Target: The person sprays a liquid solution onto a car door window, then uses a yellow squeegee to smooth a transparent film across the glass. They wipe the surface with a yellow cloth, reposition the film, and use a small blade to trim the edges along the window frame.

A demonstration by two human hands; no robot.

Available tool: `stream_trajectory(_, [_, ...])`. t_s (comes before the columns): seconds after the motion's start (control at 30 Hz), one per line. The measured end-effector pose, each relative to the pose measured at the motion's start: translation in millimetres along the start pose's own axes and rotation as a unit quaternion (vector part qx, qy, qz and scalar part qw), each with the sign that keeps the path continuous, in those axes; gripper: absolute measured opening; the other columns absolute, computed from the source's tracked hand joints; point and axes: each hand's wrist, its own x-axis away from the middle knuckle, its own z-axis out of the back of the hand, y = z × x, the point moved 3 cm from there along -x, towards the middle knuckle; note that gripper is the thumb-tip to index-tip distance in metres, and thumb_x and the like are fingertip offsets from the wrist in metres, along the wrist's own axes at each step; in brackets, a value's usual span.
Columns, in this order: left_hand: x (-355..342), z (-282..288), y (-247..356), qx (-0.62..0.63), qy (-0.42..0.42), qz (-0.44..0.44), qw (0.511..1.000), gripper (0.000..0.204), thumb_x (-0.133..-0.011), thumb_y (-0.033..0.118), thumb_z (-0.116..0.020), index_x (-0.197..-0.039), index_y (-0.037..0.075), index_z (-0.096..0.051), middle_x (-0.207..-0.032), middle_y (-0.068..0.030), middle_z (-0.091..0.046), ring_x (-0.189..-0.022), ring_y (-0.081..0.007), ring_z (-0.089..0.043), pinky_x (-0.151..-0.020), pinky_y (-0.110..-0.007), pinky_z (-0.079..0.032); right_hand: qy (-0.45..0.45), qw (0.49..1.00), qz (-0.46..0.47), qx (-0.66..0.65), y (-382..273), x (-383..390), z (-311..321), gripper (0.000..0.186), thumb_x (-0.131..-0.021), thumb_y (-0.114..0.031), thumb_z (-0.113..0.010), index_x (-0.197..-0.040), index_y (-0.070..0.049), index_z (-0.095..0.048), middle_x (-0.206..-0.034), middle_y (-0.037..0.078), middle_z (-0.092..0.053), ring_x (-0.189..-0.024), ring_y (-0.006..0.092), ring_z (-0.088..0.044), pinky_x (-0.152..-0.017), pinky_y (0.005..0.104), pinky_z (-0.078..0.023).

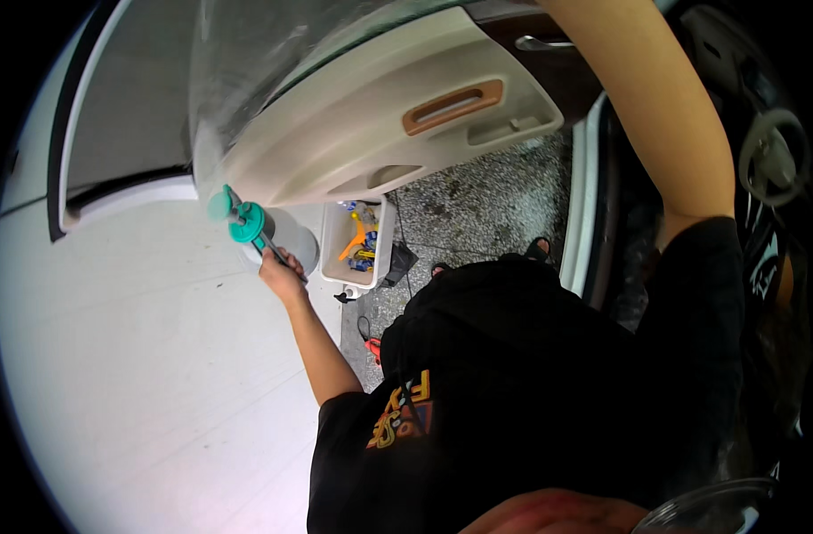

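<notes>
My left hand (280, 271) is closed on the grey handle of a pump sprayer with a teal top (246, 222) and a translucent tank (295, 240), held at the left of an open car door. The teal nozzle end points up toward a hazy, see-through sheet (237, 53) at the window. The beige door panel (326, 133), with a tan pull handle (451, 105) and a chrome lever (535, 44), spans the upper middle. My right arm reaches up past the top edge beside the panel; its hand is out of frame.
A white bin (331, 240) of yellow, orange and blue items stands below the door on speckled floor (486, 205), near a red tool (372, 349) and my sandalled feet. A white surface (139, 338) fills the left. The car's sill (582, 205) and steering wheel (771, 156) are at right.
</notes>
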Motion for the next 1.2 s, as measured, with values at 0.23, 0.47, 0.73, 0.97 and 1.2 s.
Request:
stream_trajectory(0.23, [51, -51, -46, -0.21, -0.348, 0.069, 0.911, 0.056, -0.086, 0.055, -0.041, -0.062, 0.005, -0.046, -0.045, -0.0008, -0.04, -0.034, -0.0091, -0.038, -0.032, -0.021, -0.028, -0.162, 0.889, -0.307, 0.299, 119, 173, 20, 0.065, -0.074, -0.049, -0.063, -0.121, -0.007, -0.046, -0.098, 0.01, -0.057, -0.075, 0.02, -0.06, -0.066, 0.0328, -0.047])
stream_trajectory(0.47, [176, -269, -121, -0.297, -0.666, -0.033, 0.683, 0.05, -0.084, 0.044, -0.052, -0.057, 0.002, -0.054, -0.046, -0.0032, -0.048, -0.04, -0.0113, -0.047, -0.041, -0.028, -0.036, 0.107, 0.75, -0.377, 0.534, 153, 348, 114, 0.038, -0.07, -0.047, -0.063, -0.08, -0.01, -0.061, -0.067, 0.012, -0.06, -0.059, 0.0332, -0.058, -0.056, 0.0392, -0.048])
stream_trajectory(0.73, [318, -479, -166, -0.163, -0.699, -0.142, 0.681, 0.043, -0.086, 0.04, -0.05, -0.1, 0.0, -0.054, -0.085, -0.0129, -0.06, -0.081, -0.0227, -0.059, -0.077, -0.032, -0.044, 0.428, 0.667, -0.286, 0.539, -3, 386, 263, 0.026, -0.071, -0.031, -0.069, -0.064, -0.007, -0.063, -0.058, 0.006, -0.061, -0.049, 0.014, -0.058, -0.048, 0.0269, -0.045])
stream_trajectory(0.97, [246, -418, -161, -0.227, -0.691, -0.069, 0.683, 0.038, -0.082, 0.03, -0.058, -0.11, 0.005, -0.054, -0.101, -0.0145, -0.06, -0.092, -0.0252, -0.06, -0.079, -0.032, -0.046, 0.427, 0.548, -0.386, 0.607, 61, 514, 376, 0.029, -0.067, -0.034, -0.07, -0.083, -0.01, -0.066, -0.075, 0.013, -0.063, -0.075, 0.0301, -0.062, -0.064, 0.0379, -0.048])
stream_trajectory(1.2, [148, -199, -211, -0.423, -0.434, -0.029, 0.795, 0.026, -0.083, 0.027, -0.055, -0.096, 0.006, -0.06, -0.08, -0.0138, -0.065, -0.074, -0.0271, -0.064, -0.066, -0.035, -0.05, 0.64, 0.406, -0.435, 0.485, 100, 623, 500, 0.047, -0.064, -0.045, -0.073, -0.074, 0.0, -0.064, -0.068, 0.01, -0.062, -0.063, 0.0185, -0.056, -0.062, 0.0371, -0.046])
